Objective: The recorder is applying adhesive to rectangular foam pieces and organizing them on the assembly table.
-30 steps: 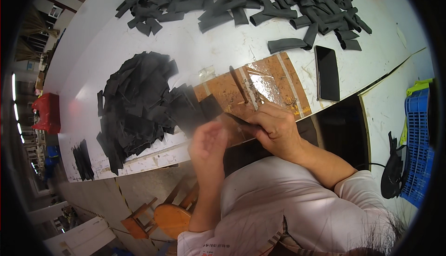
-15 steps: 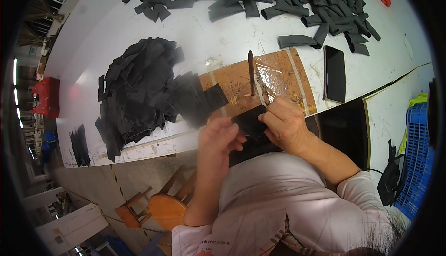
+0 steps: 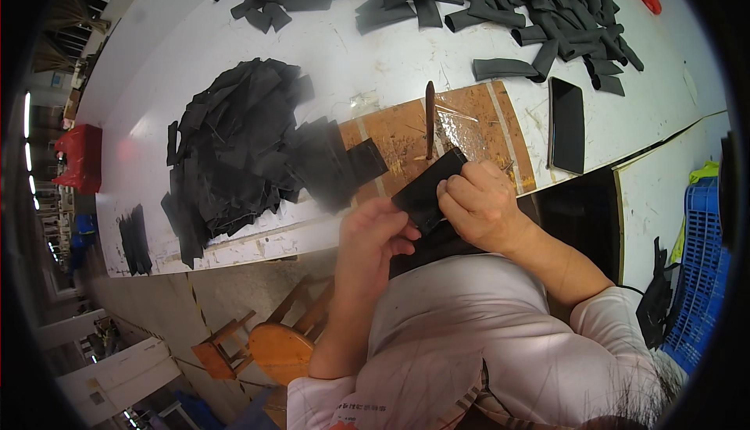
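Note:
Between my hands is a black fabric piece (image 3: 428, 192), held near the table's front edge. My left hand (image 3: 377, 231) pinches its left end, and my right hand (image 3: 482, 202) grips its right side with curled fingers. Just beyond lies a brown board (image 3: 391, 129) with pale tape strips, and a slim dark stick-like tool (image 3: 430, 117) rests on it. A heap of flat black fabric pieces (image 3: 234, 141) spreads to the left, with some overlapping the board's left end.
Dark grey fabric tubes (image 3: 500, 0) are piled along the far side of the white table (image 3: 351, 63). A phone (image 3: 566, 125) lies right of the board. A blue crate (image 3: 699, 266) stands at far right. Wooden stools (image 3: 281, 352) are at lower left; a red bag (image 3: 78, 157) is farther left.
The fabric piece has turned so that more of its length shows, its far end now pointing up toward the board. My right hand has shifted slightly right and nearer to me.

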Available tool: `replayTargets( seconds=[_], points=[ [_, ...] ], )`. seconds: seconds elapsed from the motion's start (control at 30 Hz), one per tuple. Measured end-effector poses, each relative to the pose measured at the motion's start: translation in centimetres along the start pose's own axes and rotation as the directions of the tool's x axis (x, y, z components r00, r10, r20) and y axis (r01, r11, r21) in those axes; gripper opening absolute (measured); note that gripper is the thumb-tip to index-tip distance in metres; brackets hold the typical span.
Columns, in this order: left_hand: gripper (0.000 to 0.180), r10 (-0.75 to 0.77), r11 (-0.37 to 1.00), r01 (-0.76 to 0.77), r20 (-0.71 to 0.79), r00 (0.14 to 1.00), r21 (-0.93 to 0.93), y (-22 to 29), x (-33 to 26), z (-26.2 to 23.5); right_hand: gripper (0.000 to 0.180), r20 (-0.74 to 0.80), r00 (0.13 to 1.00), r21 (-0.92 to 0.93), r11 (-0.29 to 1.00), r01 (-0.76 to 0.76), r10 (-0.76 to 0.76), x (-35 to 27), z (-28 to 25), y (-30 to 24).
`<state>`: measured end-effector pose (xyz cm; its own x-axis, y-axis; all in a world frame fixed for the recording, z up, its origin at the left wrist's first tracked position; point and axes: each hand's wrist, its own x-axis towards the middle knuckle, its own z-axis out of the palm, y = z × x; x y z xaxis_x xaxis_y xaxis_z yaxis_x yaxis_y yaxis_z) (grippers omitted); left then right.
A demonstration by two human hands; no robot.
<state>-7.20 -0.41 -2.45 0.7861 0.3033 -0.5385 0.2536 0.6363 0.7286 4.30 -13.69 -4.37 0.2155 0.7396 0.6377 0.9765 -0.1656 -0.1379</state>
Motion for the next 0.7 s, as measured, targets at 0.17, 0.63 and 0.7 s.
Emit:
replayTargets(
  seconds=[0.17,0.63,0.7],
  points=[
    [0.005,-0.022,0.998,0.021,-0.026,0.999,-0.051,-0.4,-0.2,-0.2,0.011,0.012,1.000,0.017,1.000,0.001,-0.001,-0.2,0.4,0.1],
    [0.010,0.029,0.997,-0.021,-0.118,0.993,0.070,-1.8,0.5,0.1,0.009,0.019,0.996,0.026,0.996,0.089,-0.089,-0.7,0.6,-0.3],
    [0.012,0.062,0.995,-0.050,-0.135,0.989,0.088,-2.3,0.6,-0.1,0.010,0.015,1.000,0.110,0.994,0.022,-0.023,-1.0,0.8,-0.6]
  ],
)
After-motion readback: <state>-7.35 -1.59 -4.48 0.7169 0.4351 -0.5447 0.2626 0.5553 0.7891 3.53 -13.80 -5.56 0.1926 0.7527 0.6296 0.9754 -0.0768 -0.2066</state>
